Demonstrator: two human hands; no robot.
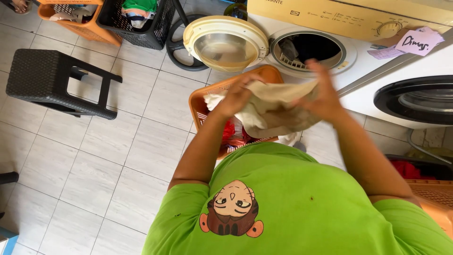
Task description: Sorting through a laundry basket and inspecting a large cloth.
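Both my hands hold a beige cloth (pixel 276 111) in front of my chest. My left hand (pixel 238 97) grips its left edge and my right hand (pixel 321 89), blurred, grips the right side. Below the cloth sits an orange laundry basket (pixel 198 101) with white and red clothes in it. Just beyond it stands a front-loading washing machine (pixel 358 52) with its round door (pixel 225 43) swung open to the left and some laundry visible inside the drum (pixel 302 52).
A black plastic stool (pixel 52 82) stands on the tiled floor at the left. A black basket (pixel 141 19) and an orange basket (pixel 75 16) of clothes sit at the back. A second machine (pixel 415 99) and another orange basket (pixel 434 193) are at the right.
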